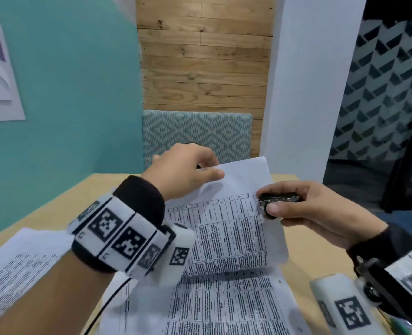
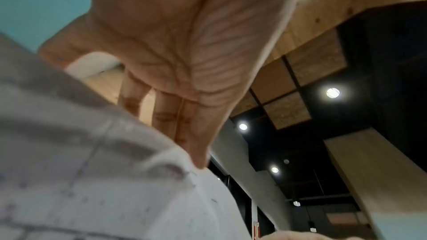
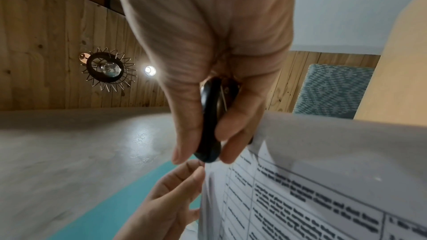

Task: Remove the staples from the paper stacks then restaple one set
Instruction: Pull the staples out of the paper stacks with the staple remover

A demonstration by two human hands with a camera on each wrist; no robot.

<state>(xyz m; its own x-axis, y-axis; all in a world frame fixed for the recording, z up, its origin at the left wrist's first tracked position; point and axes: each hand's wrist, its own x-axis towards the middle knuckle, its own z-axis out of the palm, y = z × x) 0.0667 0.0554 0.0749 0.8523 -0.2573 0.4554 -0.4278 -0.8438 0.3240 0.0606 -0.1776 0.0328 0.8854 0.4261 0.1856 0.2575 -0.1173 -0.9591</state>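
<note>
A printed paper stack (image 1: 234, 228) with a table of text is lifted off the wooden table, its upper part curled up. My left hand (image 1: 207, 171) pinches its top edge, thumb on the front and fingers behind the sheets (image 2: 97, 171). My right hand (image 1: 272, 211) grips a black staple remover (image 1: 278, 200), whose metal end touches the stack's right upper corner. In the right wrist view the staple remover (image 3: 209, 125) sits between thumb and fingers, right against the paper (image 3: 323, 180). No staple can be made out.
A second printed stack (image 1: 224, 308) lies flat under the lifted one, and a third (image 1: 19, 262) lies at the table's left. A chair with a patterned back (image 1: 195, 131) stands behind the table (image 1: 306, 240). A black cable (image 1: 108, 303) runs below my left wrist.
</note>
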